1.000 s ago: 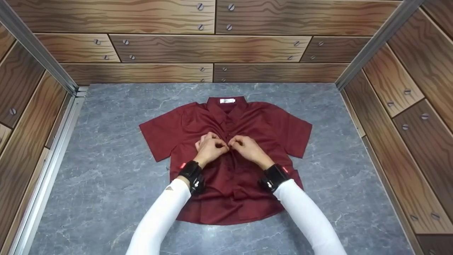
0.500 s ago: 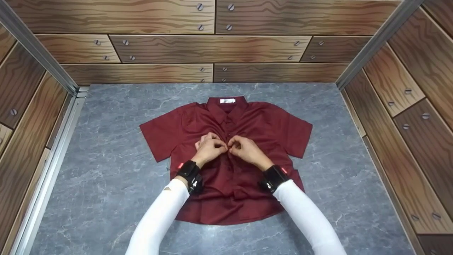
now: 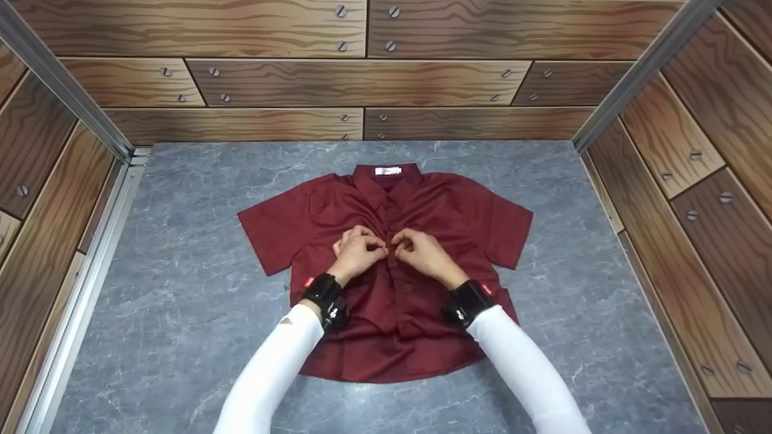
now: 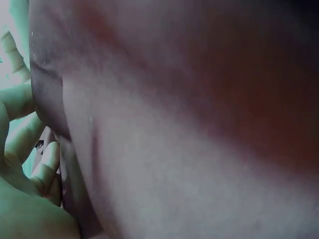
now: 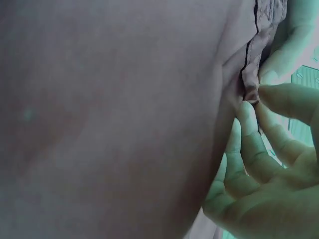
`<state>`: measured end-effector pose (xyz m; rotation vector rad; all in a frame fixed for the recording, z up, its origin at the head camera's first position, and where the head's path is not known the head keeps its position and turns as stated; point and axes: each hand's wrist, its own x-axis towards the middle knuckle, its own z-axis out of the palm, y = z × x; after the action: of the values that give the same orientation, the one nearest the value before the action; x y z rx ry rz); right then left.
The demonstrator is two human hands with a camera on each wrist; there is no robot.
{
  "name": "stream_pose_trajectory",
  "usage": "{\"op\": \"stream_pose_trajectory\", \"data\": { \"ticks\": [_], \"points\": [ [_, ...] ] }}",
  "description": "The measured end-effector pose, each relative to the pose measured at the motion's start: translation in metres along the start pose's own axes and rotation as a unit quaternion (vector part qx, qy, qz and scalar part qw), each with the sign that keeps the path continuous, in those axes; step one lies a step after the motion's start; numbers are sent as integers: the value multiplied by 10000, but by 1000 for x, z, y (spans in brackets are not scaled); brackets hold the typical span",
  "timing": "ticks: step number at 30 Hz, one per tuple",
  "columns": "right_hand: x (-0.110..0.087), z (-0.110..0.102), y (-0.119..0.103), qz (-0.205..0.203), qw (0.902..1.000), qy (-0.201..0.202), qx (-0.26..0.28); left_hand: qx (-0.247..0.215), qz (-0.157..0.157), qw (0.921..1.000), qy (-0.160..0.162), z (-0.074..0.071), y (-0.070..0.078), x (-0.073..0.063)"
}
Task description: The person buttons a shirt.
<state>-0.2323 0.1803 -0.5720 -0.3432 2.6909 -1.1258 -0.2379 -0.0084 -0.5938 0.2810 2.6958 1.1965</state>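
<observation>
A dark red short-sleeved button-up shirt (image 3: pixel 395 352) lies front side up, its collar (image 3: pixel 369 185) pointing away from me. Both my hands meet at the middle of its front placket. The left hand (image 3: pixel 359 254) pinches the placket edge between thumb and forefinger, the other fingers bent behind. Close beside it, the right hand (image 3: pixel 425 256) has thumb and forefinger tips at the same spot; in the right wrist view its fingers (image 5: pixel 251 144) grip the fold of the placket (image 5: pixel 254 74). Blurred cloth fills most of both wrist views. The button and buttonhole under the fingertips are largely hidden.
The shirt is spread on a grey marbled tabletop (image 3: pixel 181 313). Wood-patterned panels (image 3: pixel 362 81) wall the back and both sides, with a metal rail (image 3: pixel 84 289) along the left edge. A white label (image 3: pixel 388 171) shows inside the collar.
The right hand's fingertips have shifted very slightly to the right, leaving a small gap from the left hand's. The left hand stays at the placket, and the shirt lies as before.
</observation>
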Motion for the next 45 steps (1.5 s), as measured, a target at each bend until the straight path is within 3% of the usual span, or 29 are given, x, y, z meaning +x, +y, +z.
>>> {"op": "stream_pose_trajectory", "data": {
  "ticks": [9,23,31,34,38,40,45],
  "points": [
    [5,2,0,193,9981,314,-487,-256,-111,9996,-50,-5,2,1],
    [8,4,-4,182,9976,245,-620,-346,106,9979,-541,-13,0,1],
    [9,4,0,197,9992,169,-301,-59,112,9993,-343,-10,-1,-1],
    [10,2,0,56,9989,391,-248,173,188,9994,-242,-8,-2,-1],
    [14,1,0,-334,9903,973,-933,363,149,9992,-25,-3,-1,-2],
    [19,1,1,-469,9832,1049,-1418,413,165,9990,88,-1,1,-3],
    [32,-2,6,-177,9767,337,-2114,802,309,9962,140,2,1,-6]
  ]
}}
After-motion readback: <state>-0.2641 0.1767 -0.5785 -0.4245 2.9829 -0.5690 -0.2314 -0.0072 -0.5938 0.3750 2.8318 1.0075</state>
